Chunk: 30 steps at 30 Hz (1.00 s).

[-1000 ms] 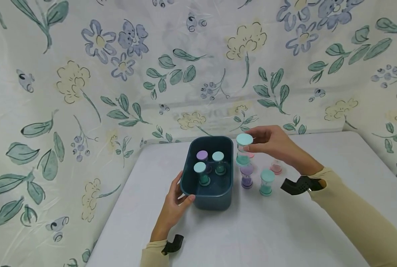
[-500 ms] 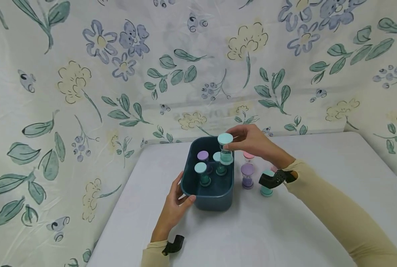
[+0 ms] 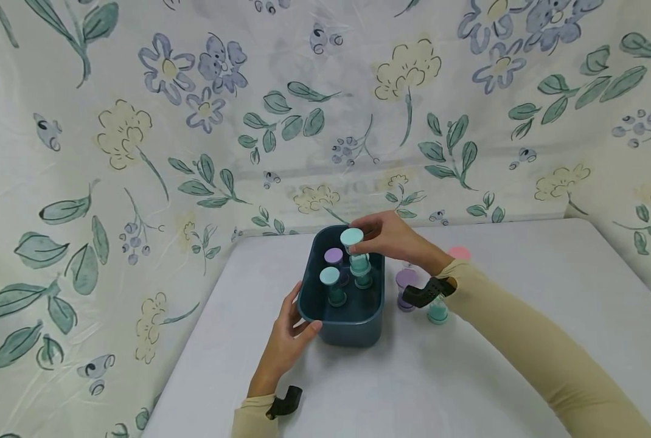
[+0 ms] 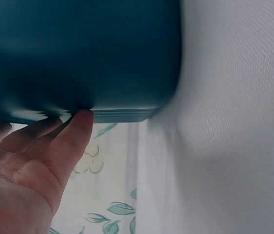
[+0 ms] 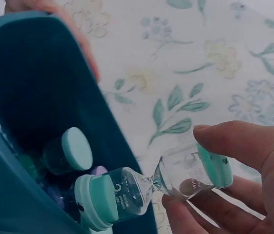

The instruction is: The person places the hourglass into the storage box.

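Leftward from beside the bin (image 3: 353, 333) to above its interior, the right hand (image 3: 391, 237) has carried a mint-capped hourglass (image 3: 351, 236) over the past second, while the left hand (image 3: 288, 340) stays at the bin's lower-left corner. Now, near the centre of the head view, the right hand pinches this hourglass by its upper cap between thumb and fingers. It hangs roughly upright, its lower end overlapping a standing mint hourglass (image 3: 363, 280); whether they touch cannot be told. At the left of the left wrist view, the left hand is unclenched, its extended fingertips against the bin's outer wall.

Also inside the bin are a purple-capped hourglass (image 3: 333, 255) and, nearer the bottom of the frame, another mint one (image 3: 330, 275). Right of the bin, on the white table (image 3: 468, 377), stand a purple hourglass (image 3: 406, 278), a mint hourglass (image 3: 438, 313) and, partly hidden behind the right forearm, a pink-topped one (image 3: 459, 253). Floral cloth (image 3: 325, 128) fills the upper frame.
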Each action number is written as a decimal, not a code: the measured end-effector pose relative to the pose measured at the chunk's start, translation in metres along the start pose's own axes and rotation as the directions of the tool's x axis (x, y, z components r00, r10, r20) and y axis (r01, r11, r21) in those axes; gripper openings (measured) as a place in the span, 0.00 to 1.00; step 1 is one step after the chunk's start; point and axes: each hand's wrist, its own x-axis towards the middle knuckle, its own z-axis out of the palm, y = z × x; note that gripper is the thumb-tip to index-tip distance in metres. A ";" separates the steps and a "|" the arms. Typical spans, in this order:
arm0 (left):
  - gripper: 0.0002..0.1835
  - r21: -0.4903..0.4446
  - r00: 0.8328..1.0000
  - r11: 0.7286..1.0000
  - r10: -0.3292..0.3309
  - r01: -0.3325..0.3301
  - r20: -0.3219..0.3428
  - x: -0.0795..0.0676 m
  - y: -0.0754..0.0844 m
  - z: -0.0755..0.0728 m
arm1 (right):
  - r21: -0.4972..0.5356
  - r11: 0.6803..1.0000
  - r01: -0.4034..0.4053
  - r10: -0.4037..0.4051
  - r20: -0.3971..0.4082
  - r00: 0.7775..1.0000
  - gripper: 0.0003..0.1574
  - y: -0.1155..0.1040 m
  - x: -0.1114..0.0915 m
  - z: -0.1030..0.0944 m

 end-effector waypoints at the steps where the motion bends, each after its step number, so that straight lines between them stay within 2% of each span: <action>1: 0.44 0.001 1.000 1.000 0.001 -0.001 0.000 0.000 0.000 0.000 | -0.010 1.000 0.000 0.000 0.009 1.000 0.36 0.001 0.002 0.002; 9: 0.44 -0.007 1.000 1.000 0.002 -0.002 0.001 0.000 -0.001 0.000 | -0.116 0.993 0.000 0.009 0.074 0.997 0.32 0.006 0.013 0.016; 15: 0.44 -0.004 1.000 1.000 0.000 0.000 -0.006 0.000 0.001 0.000 | -0.167 0.986 0.026 -0.005 0.125 0.992 0.29 0.006 0.014 0.023; 18: 0.44 -0.005 1.000 1.000 0.009 -0.009 -0.007 0.000 0.001 -0.001 | -0.227 0.973 0.044 -0.011 0.147 0.989 0.29 0.004 0.015 0.027; 23: 0.44 -0.013 1.000 1.000 0.022 -0.022 0.000 0.000 0.001 -0.001 | -0.329 0.944 0.030 0.026 0.165 0.986 0.29 0.000 0.015 0.036; 30: 0.44 -0.021 1.000 1.000 0.012 -0.012 0.000 -0.001 0.003 0.000 | -0.418 0.908 0.025 0.063 0.195 0.979 0.24 -0.001 0.016 0.045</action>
